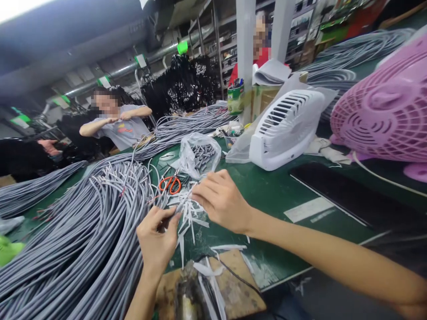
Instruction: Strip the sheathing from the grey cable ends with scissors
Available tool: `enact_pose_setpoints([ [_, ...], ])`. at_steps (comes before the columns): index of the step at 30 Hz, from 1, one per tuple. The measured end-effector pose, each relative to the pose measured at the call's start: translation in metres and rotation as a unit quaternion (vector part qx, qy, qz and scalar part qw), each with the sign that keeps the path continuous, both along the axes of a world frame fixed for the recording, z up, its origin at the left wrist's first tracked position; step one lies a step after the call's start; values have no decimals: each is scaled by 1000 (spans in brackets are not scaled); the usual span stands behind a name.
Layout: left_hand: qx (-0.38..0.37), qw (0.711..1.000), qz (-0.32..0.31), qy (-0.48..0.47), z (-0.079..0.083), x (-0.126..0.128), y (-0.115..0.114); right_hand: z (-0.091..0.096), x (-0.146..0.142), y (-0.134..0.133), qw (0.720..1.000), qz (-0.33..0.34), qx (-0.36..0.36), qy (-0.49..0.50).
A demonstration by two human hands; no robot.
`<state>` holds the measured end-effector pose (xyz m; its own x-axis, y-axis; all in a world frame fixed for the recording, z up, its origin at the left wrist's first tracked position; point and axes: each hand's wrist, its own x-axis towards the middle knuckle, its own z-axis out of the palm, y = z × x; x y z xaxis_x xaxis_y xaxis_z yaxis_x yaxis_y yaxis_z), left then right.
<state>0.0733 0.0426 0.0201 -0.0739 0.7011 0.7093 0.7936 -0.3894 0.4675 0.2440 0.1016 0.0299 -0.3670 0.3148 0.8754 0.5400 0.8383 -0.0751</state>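
My left hand (158, 235) is closed, thumb and fingers pinching a grey cable (183, 203) near its end. From there the short length of cable runs up to my right hand (223, 202), whose fingertips are pinched together at its other end; the exact tip is hidden by the fingers. Below the hands lie thin white strips (189, 218) in a loose pile. Orange-handled scissors (170, 184) rest just beyond my left hand. Behind my right hand sits a clear plastic bag (187, 153) holding many small grey pieces (203, 156).
A large bundle of grey cables (100, 213) fills the left side. A white fan (283, 129), a pink fan (383, 102) and a black flat panel (343, 195) stand or lie at right. A wooden board (233, 284) with a metal device is nearest me. Another person (125, 122) works across the table.
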Motion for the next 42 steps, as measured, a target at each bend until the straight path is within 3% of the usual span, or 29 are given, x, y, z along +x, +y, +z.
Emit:
enact_pose_setpoints([
  [3, 51, 996, -9, 72, 0, 4, -4, -12, 0, -4, 998, -37, 60, -6],
  [16, 66, 989, -21, 131, -2, 8, -8, -16, 8, -6, 999, -37, 30, 1],
  [22, 76, 985, -33, 152, -2, 10, -8, -19, 6, -4, 1000, 8, -18, 4],
  [30, 105, 973, -14, 205, -4, 10, -7, -16, 11, -3, 1000, 5, 6, -15],
  [38, 90, 979, -24, 180, -2, 9, -8, -21, 6, -3, 984, 77, -152, 50],
  [42, 100, 977, -13, 190, -2, 10, -7, -23, 1, -6, 953, 105, -263, 109],
])
